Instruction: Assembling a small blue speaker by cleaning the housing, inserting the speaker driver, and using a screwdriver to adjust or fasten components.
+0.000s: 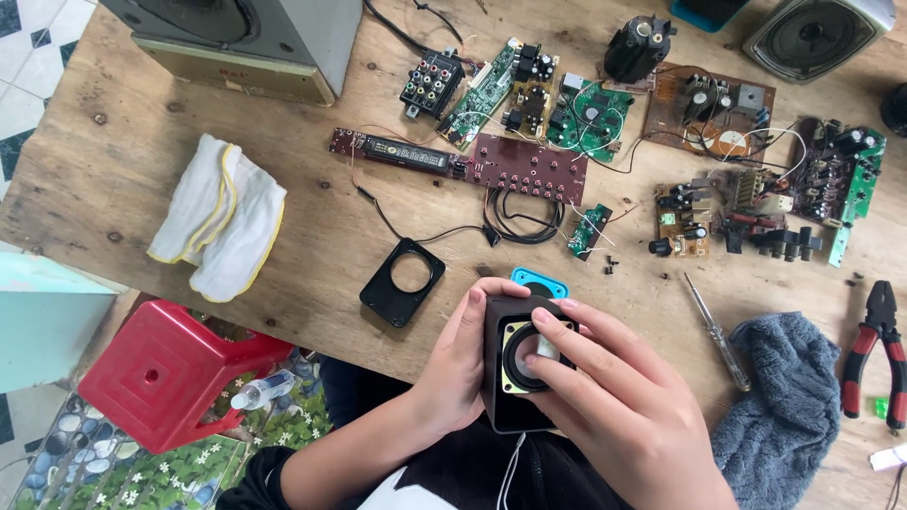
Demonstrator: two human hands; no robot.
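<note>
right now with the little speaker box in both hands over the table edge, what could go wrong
1. The right hand has fingers on the exposed speaker cone; pressing could dent it.
2. The small black speaker box is held past the table edge by the left hand; a slip might drop it.
3. A thin white wire hangs below the box and could snag or pull loose.

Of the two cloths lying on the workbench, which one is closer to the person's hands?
The grey fuzzy cloth at the bench's near right edge, just beside the right hand. The white cloth with yellow trim lies far off toward the left end.
</note>
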